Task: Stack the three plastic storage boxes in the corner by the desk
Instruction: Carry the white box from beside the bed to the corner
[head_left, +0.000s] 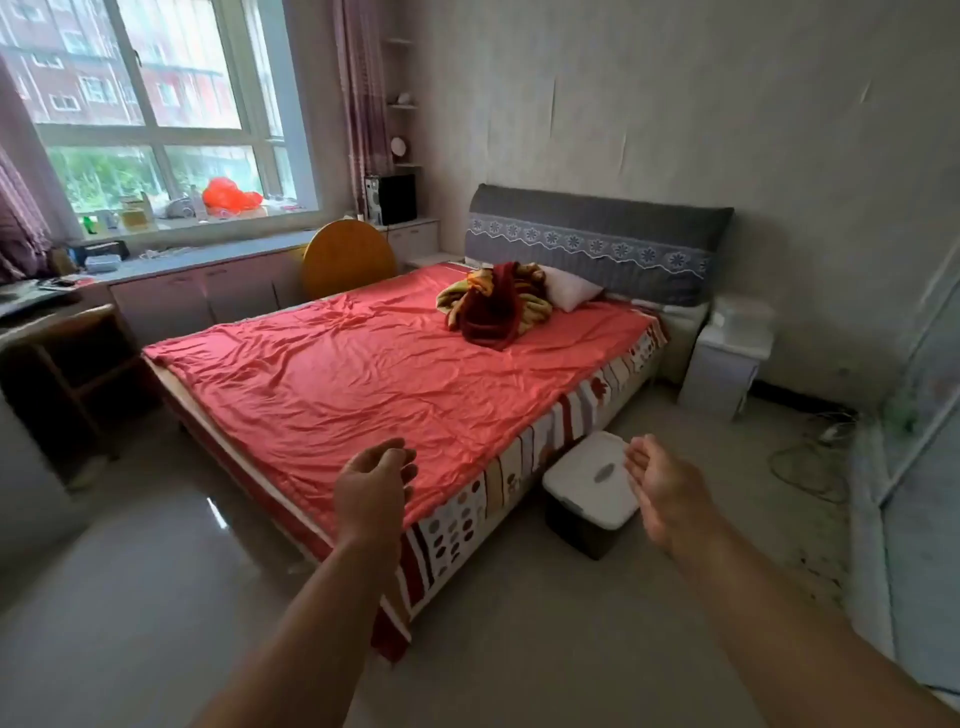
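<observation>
Plastic, rigid and probably light if empty: the box (589, 493) has a dark body and a white lid with a small recess in its middle, and it sits on the floor just beside the bed (363, 374), near its foot corner. Only this one box is clearly visible. Both arms reach toward it. The left hand (375, 488) is loosely curled and empty; the right hand (662, 491) is spread, palm inward, also empty. Smooth walls may slip, so I would grip under the lid's rim on opposite sides, since the lid alone might lift off.
</observation>
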